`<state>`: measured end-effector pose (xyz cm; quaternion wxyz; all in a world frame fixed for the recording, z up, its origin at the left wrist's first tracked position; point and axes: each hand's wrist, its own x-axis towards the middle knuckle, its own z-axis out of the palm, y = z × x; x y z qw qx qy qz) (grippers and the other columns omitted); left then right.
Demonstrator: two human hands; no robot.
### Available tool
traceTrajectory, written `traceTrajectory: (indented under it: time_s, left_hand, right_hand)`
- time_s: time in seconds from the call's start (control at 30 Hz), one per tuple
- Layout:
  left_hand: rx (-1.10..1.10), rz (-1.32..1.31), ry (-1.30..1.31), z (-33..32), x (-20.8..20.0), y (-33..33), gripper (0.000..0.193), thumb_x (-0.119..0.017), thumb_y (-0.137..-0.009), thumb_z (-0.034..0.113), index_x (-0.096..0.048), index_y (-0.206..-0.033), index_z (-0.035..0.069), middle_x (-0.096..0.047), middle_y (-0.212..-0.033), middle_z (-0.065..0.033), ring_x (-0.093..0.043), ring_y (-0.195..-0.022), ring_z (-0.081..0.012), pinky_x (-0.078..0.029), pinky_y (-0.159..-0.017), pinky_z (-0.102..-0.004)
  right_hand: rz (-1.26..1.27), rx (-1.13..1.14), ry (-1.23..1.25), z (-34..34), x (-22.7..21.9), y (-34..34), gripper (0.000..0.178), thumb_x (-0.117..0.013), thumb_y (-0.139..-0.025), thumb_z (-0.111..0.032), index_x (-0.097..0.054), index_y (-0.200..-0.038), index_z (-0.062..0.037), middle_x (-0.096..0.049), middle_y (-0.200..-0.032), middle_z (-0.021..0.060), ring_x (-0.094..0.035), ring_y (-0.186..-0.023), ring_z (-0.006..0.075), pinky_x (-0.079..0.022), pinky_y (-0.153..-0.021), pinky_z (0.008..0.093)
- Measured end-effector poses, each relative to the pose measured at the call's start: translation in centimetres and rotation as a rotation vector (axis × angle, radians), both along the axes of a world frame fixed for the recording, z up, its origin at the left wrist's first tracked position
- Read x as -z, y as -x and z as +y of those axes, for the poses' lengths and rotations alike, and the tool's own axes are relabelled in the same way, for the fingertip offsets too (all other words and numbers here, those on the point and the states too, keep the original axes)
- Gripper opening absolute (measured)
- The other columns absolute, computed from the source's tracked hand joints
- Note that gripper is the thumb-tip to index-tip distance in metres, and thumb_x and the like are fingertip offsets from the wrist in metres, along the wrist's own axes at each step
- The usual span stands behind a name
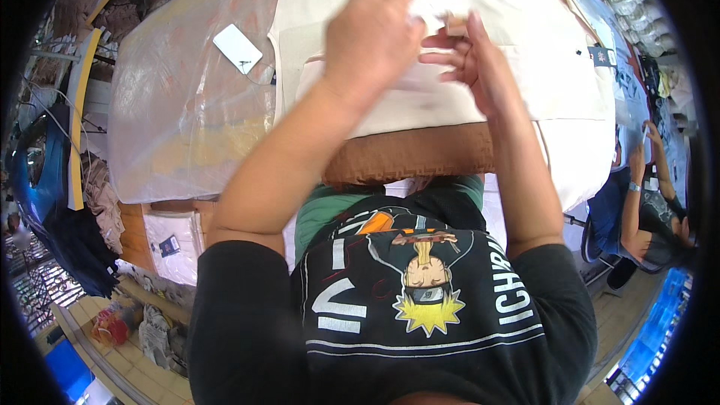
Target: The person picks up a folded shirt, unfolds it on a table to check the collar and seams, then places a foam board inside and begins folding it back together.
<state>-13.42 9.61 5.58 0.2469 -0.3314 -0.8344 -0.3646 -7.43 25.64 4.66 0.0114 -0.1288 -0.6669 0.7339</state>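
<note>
Over the cream garment (435, 94) spread on the table, both hands are raised close together. My left hand (375, 34) is closed, blurred by motion, with a small crumpled white piece (429, 9) at its fingertips; its kind cannot be made out. My right hand (478, 64) faces it from the right, fingers apart and partly curled, the thumb up. A small tan patch shows by its fingertips, too blurred to name. Under the near edge of the garment lies a brown patterned cloth (412, 154).
Clear plastic sheeting (180, 97) covers the table's left part, with a white rectangular card (238, 49) on it. A dark tag (601, 56) lies at the garment's right. Folded pale cloth (172, 244) sits at lower left. Another person (649, 202) works at far right.
</note>
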Motion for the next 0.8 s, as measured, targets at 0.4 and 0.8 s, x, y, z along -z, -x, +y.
traceTrajectory:
  time_s: [0.4, 0.8]
  left_hand:
    - [-0.039, -0.524, -0.169, -5.1, 6.6, 3.3, 0.033, -0.057, -0.089, 0.029, -0.062, -0.112, 0.005, -0.065, -0.106, -0.0134, -0.061, -0.099, -0.0226, -0.045, -0.087, -0.0302]
    - [-0.107, -0.751, -0.183, -1.7, 7.0, 2.8, 0.03, -0.065, -0.082, 0.017, -0.062, -0.11, 0.009, -0.064, -0.081, -0.0033, -0.063, -0.065, -0.0128, -0.049, -0.06, -0.0259]
  right_hand:
    - [0.169, 0.047, -0.001, 1.8, 1.1, -0.8, 0.035, -0.068, -0.081, -0.022, -0.058, -0.105, 0.0013, -0.064, -0.09, 0.0064, -0.061, -0.075, 0.0113, -0.048, -0.063, 0.0244]
    - [0.149, -0.074, -0.192, 6.5, 0.6, -1.4, 0.035, -0.071, -0.079, -0.024, -0.062, -0.101, 0.0013, -0.066, -0.09, 0.0076, -0.062, -0.083, 0.0124, -0.048, -0.072, 0.0254]
